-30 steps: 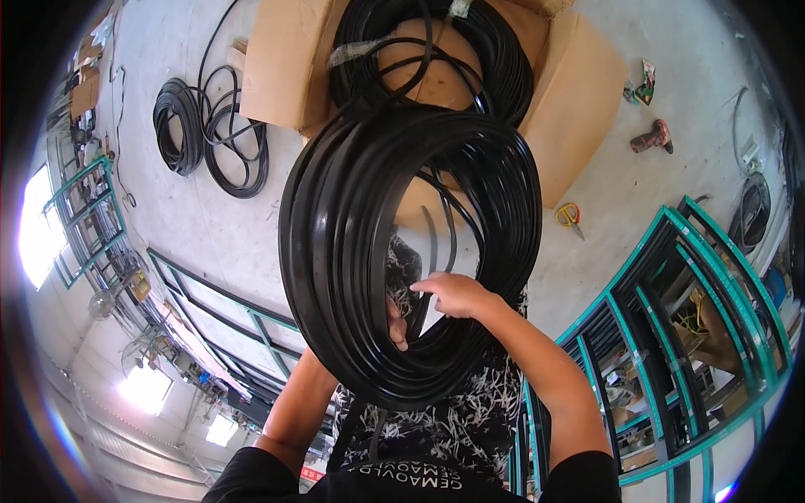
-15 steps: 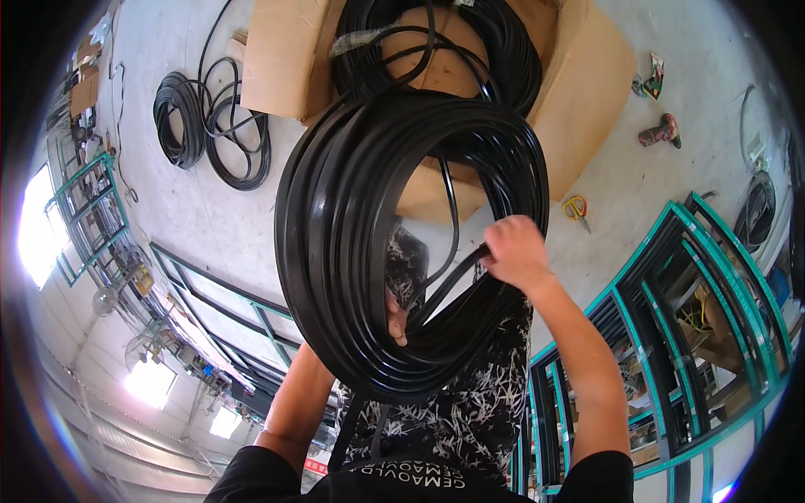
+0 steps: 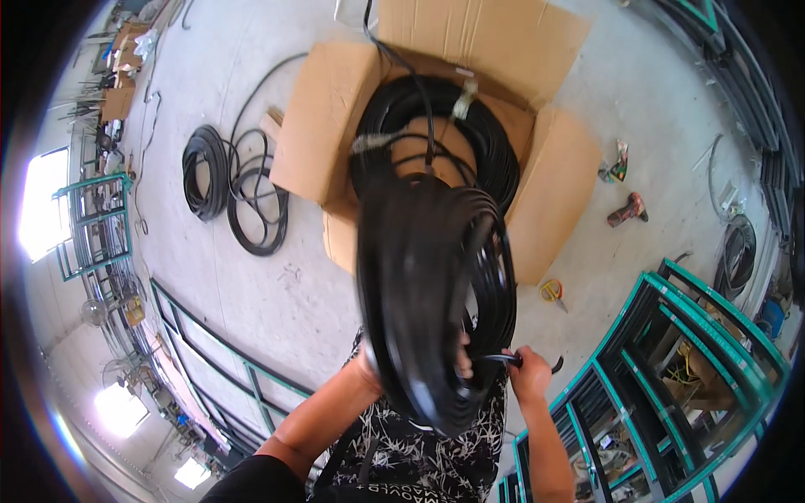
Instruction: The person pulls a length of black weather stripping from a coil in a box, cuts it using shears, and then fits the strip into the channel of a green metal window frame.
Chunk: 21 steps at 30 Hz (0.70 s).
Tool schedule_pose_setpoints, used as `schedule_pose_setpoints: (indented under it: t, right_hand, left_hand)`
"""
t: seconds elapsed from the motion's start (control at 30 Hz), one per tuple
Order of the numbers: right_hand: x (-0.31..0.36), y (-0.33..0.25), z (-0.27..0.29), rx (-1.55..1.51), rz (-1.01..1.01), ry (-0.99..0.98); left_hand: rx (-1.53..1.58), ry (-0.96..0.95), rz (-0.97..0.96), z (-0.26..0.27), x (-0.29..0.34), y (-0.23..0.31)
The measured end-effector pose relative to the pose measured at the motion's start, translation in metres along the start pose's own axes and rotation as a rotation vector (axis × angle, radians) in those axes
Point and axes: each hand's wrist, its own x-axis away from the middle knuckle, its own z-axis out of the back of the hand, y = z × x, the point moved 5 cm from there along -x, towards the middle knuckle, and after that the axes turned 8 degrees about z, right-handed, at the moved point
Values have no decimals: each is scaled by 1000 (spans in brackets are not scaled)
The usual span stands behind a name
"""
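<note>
You hold a large coil of black rubbery cable [image 3: 432,302] upright in front of your chest, above the concrete floor [image 3: 251,285]. Your left hand [image 3: 373,369] passes through the coil's opening with its fingers [image 3: 461,356] wrapped over the lower strands, carrying the weight. Your right hand [image 3: 530,375] is closed around the loose cable end [image 3: 549,366] at the coil's lower right. A strand runs from the coil's top back to the open brown cardboard box [image 3: 335,134], where a second black coil [image 3: 495,151] lies. Risk, in my judgement: the unbound turns could slide off your left hand and tangle, because nothing ties them. The strand to the box could snag on the other coil. Yellow-handled scissors [image 3: 551,292] lie on the floor near your feet, a trip hazard.
</note>
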Motion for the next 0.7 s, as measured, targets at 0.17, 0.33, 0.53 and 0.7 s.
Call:
schedule_pose_setpoints:
  t: [0.17,0.33,0.53,0.7]
  right_hand:
    - [29,3,28,-372,-237,252]
    - [23,6,40,-755,-338,346]
    - [-11,-72,136,-237,-125,428]
    - [-61,-142,97,178,129,-179]
  left_hand:
    - [-70,8,36,-89,-58,-15]
    - [152,-318,154,-191,-73,-21]
    - [-42,-236,203,-169,-26,35]
    - [-191,360,-373,108,75,233]
